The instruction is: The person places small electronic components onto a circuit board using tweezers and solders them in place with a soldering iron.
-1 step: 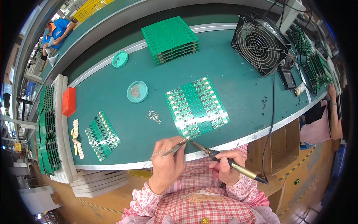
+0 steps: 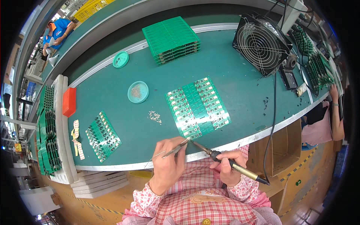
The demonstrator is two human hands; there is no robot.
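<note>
My left hand point(image 2: 167, 163) is closed on a pair of metal tweezers point(image 2: 174, 149), their tips at the near edge of a green circuit board panel point(image 2: 198, 103). A soldering iron point(image 2: 245, 171) with a gold and black handle is gripped in my right hand point(image 2: 229, 170). Its tip meets the panel edge close to the tweezer tips; whether the two touch is too small to tell. White and black components stand in two bands on the panel. Left of it lie a loose heap of tiny parts point(image 2: 154, 117) and a round teal dish point(image 2: 138, 92) with more small parts.
A stack of green panels point(image 2: 171, 37) stands at the back, beside a second small dish point(image 2: 120, 59). Another panel point(image 2: 103, 136) and a red box point(image 2: 69, 102) are at left. A black fan point(image 2: 260, 47) and iron stand point(image 2: 288, 75) occupy the right. The iron's cord point(image 2: 273, 112) crosses the table edge.
</note>
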